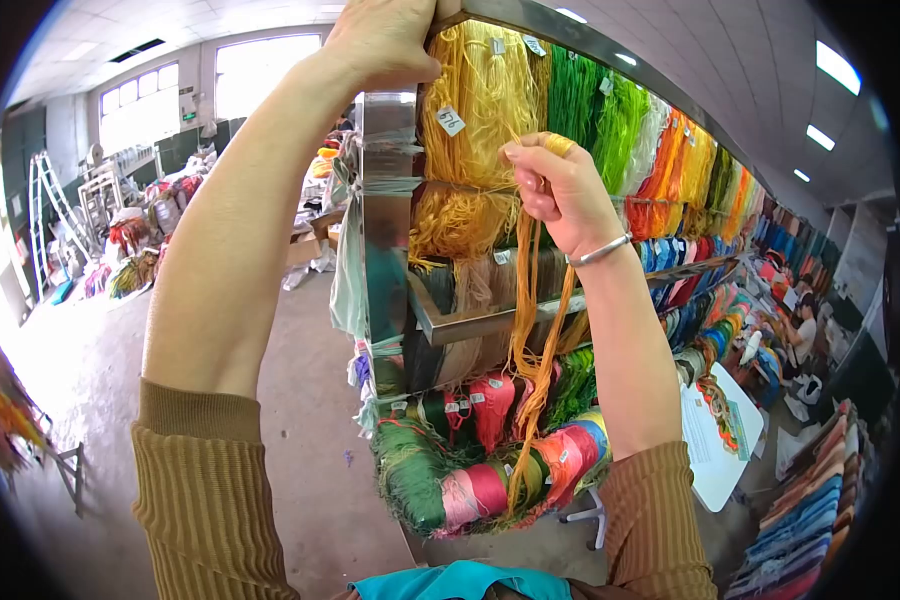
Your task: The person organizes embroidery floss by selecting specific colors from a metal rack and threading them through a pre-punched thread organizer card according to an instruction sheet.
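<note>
At the top of the view, my left hand (385, 40) is against the upper corner of a metal rack frame (530, 22), thumb beside the post and fingers partly out of sight. My right hand (560, 190), with a bracelet (602, 250) at the wrist, is closed in a pinch on golden-yellow thread (526, 290). Some of the thread loops round a finger, and long strands hang down past the lower bar. Just behind that hand hangs a thick yellow skein (475, 95) with a tag (451, 121) reading 676.
Green skeins (578, 90) and other colours hang further along the rack. Below are thread spools (485, 490). Pale cloth strips (348, 260) are tied to the post. A white board (720, 440) stands at right, near a seated person (802, 330). A ladder (55, 215) is far left.
</note>
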Action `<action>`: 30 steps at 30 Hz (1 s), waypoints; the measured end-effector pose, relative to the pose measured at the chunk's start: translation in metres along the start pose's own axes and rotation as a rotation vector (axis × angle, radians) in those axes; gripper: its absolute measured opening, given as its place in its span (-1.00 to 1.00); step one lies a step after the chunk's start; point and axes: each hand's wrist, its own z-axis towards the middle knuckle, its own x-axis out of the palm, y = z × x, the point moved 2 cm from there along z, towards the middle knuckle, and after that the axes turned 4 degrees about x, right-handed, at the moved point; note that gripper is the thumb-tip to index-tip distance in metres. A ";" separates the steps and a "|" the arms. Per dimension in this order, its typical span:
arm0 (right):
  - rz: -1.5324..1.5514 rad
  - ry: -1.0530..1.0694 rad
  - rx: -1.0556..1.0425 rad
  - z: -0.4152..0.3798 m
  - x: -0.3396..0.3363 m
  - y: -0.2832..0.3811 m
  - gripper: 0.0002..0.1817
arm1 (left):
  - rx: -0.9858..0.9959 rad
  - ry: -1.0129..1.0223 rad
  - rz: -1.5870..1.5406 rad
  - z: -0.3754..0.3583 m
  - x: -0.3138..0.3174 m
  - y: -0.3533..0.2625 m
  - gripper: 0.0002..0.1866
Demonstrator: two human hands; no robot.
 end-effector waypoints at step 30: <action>0.102 -0.001 -0.152 -0.058 -0.007 0.004 -0.57 | -0.056 0.029 -0.011 -0.001 -0.007 -0.011 -0.55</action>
